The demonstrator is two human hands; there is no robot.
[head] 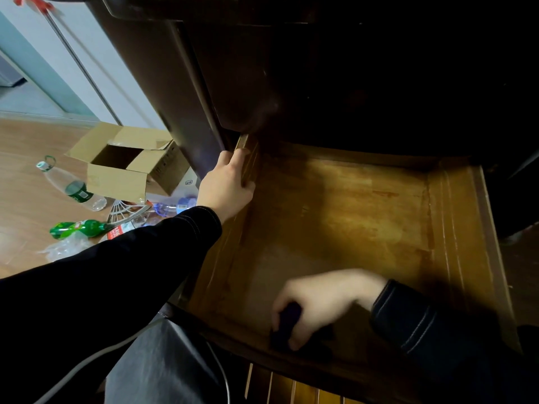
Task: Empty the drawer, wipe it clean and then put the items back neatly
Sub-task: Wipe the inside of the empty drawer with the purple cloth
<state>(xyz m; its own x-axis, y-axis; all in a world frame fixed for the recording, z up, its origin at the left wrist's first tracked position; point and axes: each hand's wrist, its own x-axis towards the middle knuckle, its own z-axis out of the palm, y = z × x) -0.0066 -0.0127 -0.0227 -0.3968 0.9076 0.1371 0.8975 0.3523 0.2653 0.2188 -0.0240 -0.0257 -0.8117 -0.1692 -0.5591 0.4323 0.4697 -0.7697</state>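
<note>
Floor (23, 176) nearby holds a cardboard box (122, 173) and plastic bottles (74, 186). Curled fingers (233, 158): left hand (227, 185) gripping the drawer (350, 205) wall, right hand (323, 298) round a dark cloth (287, 325).

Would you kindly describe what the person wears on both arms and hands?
The left sleeve and right sleeve are long, dark, denim-like, with pale stitching along seams and cuffs. The left hand and right hand are bare: no gloves, rings or watch visible.
</note>
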